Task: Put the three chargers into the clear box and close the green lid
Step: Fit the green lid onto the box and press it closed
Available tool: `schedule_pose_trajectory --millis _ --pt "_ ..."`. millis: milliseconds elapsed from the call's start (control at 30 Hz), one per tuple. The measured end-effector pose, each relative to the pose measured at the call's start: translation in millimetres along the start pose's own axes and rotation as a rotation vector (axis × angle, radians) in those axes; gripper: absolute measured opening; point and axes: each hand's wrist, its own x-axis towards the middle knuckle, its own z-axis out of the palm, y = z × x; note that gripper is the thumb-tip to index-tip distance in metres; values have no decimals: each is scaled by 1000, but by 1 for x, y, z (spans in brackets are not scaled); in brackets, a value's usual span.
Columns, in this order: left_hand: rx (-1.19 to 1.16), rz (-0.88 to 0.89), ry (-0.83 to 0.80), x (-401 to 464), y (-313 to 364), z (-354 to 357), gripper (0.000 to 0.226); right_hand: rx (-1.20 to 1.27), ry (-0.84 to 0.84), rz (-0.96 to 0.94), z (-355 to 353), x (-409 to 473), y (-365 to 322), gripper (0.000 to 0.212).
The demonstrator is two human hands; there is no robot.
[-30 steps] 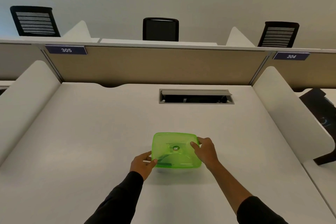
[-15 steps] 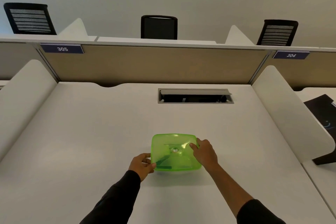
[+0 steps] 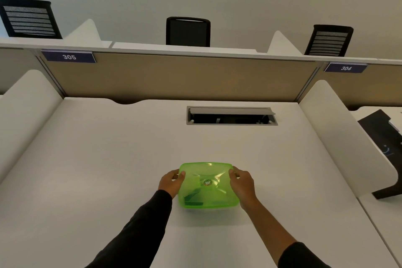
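Observation:
A translucent green lid (image 3: 207,185) sits on top of the box on the white desk (image 3: 108,159), near the middle front. The clear box under it is almost fully covered. Dark shapes show through the lid at its front left, likely chargers (image 3: 192,199), but I cannot tell how many. My left hand (image 3: 171,183) grips the lid's far left corner, thumb on top. My right hand (image 3: 242,184) grips the far right corner the same way.
An open cable hatch (image 3: 231,116) is set into the desk behind the box. White side dividers (image 3: 339,137) flank the desk, and a beige partition (image 3: 174,76) closes the back. A black object (image 3: 385,137) lies on the neighbouring desk at right.
My left hand has moved from the lid's front left corner up to its far left corner. My right hand has shifted from the lid's top to the far right corner.

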Motion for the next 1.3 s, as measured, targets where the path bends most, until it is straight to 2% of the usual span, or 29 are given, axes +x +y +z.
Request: schedule_pose_trajectory --millis 100,433,633,767,900,1100,1200,1300 --pt "4 -42 63 8 19 6 39 54 56 17 13 -2 4 35" --pt "68 -70 91 24 25 7 42 -92 249 4 28 -12 12 41" --pt "98 -85 78 29 26 6 39 -124 277 -21 30 -10 13 40" --pt "106 -86 87 31 23 8 23 -161 280 -40 30 -9 12 39" --pt "93 -94 73 33 22 7 31 -176 280 -26 30 -8 12 40" --pt "104 -74 70 33 23 8 21 -190 278 -11 30 -9 11 42" --pt "79 -74 76 31 24 7 23 -193 279 -1 27 -12 9 42" --pt "24 -81 90 24 20 6 40 -152 274 6 27 -14 6 43"
